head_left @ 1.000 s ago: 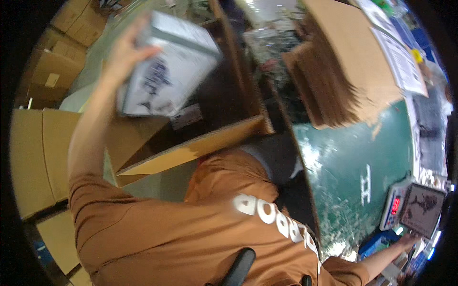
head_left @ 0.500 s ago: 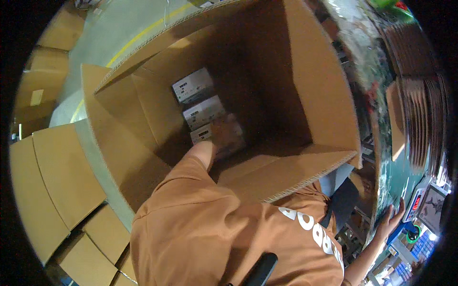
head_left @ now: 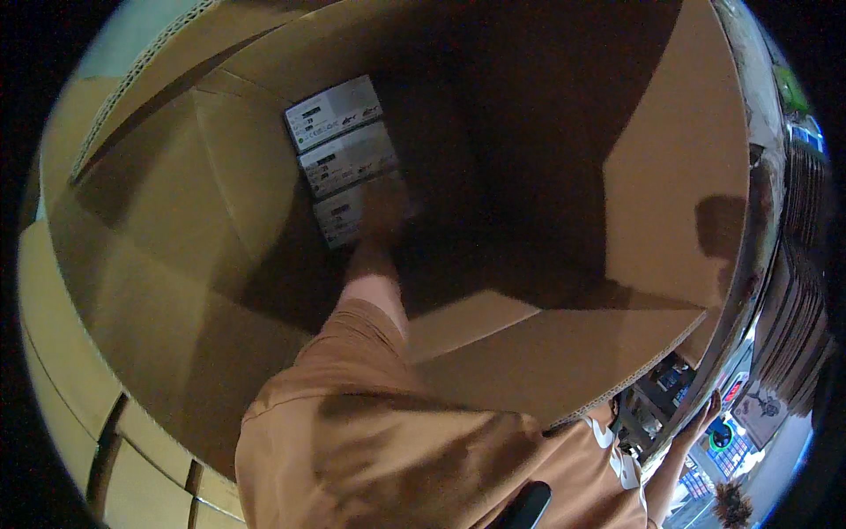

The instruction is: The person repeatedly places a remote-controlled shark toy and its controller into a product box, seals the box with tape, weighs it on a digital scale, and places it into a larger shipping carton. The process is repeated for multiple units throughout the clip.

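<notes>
White boxes (head_left: 348, 160) sit in a row inside the carton (head_left: 674, 220); the left hand (head_left: 384, 208) covers the nearest (grip indeterminable in shadow), the right hand (head_left: 708, 413) likewise unclear. Edges are best kept flush.

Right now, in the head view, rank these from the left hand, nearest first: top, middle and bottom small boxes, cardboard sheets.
From the left hand:
1. Bottom small box: partly behind the hand.
2. Middle small box: just above it.
3. Top small box: upper end of the row.
4. Cardboard sheets: far right, outside the carton.
</notes>
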{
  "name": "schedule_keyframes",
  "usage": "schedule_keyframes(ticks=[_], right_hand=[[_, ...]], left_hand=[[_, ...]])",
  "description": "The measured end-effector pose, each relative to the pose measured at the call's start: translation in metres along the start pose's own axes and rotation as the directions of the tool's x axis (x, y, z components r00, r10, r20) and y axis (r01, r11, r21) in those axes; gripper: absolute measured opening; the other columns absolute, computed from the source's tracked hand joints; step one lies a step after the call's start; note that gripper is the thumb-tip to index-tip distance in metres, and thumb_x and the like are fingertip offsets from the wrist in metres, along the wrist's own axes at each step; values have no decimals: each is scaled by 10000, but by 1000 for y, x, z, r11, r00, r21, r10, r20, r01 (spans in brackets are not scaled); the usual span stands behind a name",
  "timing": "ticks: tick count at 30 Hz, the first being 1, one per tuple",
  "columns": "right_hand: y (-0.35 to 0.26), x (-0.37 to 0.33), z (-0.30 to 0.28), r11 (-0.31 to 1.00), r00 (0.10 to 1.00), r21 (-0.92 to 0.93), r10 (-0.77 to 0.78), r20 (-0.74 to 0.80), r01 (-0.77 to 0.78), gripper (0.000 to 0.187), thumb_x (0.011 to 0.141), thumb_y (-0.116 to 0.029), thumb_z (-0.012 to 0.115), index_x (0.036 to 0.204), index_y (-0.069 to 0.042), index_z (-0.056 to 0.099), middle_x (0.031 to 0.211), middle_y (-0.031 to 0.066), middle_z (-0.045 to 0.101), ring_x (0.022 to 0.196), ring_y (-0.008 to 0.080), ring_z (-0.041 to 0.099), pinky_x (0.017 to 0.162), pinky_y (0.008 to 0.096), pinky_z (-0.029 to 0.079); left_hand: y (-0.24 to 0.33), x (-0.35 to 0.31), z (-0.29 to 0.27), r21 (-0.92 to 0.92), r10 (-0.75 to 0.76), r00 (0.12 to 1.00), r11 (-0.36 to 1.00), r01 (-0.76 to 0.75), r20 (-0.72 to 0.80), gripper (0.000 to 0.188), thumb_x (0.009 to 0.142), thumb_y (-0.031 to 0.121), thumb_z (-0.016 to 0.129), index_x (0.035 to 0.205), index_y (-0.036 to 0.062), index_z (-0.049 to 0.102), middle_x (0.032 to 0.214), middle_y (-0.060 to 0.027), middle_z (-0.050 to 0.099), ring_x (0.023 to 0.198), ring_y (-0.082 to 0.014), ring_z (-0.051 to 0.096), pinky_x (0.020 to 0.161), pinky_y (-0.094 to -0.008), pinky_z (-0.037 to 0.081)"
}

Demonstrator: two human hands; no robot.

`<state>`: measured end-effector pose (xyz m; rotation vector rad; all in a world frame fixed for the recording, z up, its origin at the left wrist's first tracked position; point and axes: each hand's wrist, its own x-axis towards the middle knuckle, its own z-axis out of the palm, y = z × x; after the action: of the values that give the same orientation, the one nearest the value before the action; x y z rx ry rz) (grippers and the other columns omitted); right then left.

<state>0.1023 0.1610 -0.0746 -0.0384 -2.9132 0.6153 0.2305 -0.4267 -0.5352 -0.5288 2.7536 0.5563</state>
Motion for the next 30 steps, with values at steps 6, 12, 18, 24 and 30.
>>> schedule_keyframes(ticks=[6,12,18,24,30], right_hand=[[-1,-4,2,1000,999,2,30,-16,-30,516,910,-353,472,1292,-15,386,1294,125,411,1209,242,377,1030,362,262],[-9,-9,17,998,995,-24,47,-86,-50,514,909,-328,480,1307,-23,368,1334,128,381,1259,256,328,1063,381,206],[-60,-22,16,987,996,-148,-55,74,66,460,821,-166,548,1242,-31,422,1300,186,376,1242,311,344,1042,389,247],[-124,42,-27,975,991,223,36,-125,-7,322,878,-299,553,990,2,579,878,98,617,803,151,571,754,294,449],[-210,162,-8,682,947,668,299,115,-297,537,848,-582,457,917,-60,563,779,65,595,692,160,578,626,319,453]], left_hand=[[9,8,21,12,-28,1000,1000,28,-4,431,806,294,605,1189,103,552,1214,-156,508,1084,-312,495,912,-482,368],[-1,29,40,26,66,991,997,-69,114,371,836,273,587,1153,81,583,1127,-128,574,1004,-255,551,873,-400,417],[81,66,-168,-221,405,501,895,-387,765,320,865,252,568,1116,60,615,1040,-100,640,924,-198,607,833,-318,466],[220,-21,-474,-595,769,15,-482,-643,-639,370,797,258,576,966,-68,623,858,-238,650,787,-299,655,719,-420,521],[408,-25,-545,79,948,313,308,-948,55,574,895,421,472,1318,36,417,1322,-214,431,1270,-333,361,1070,-423,208]])
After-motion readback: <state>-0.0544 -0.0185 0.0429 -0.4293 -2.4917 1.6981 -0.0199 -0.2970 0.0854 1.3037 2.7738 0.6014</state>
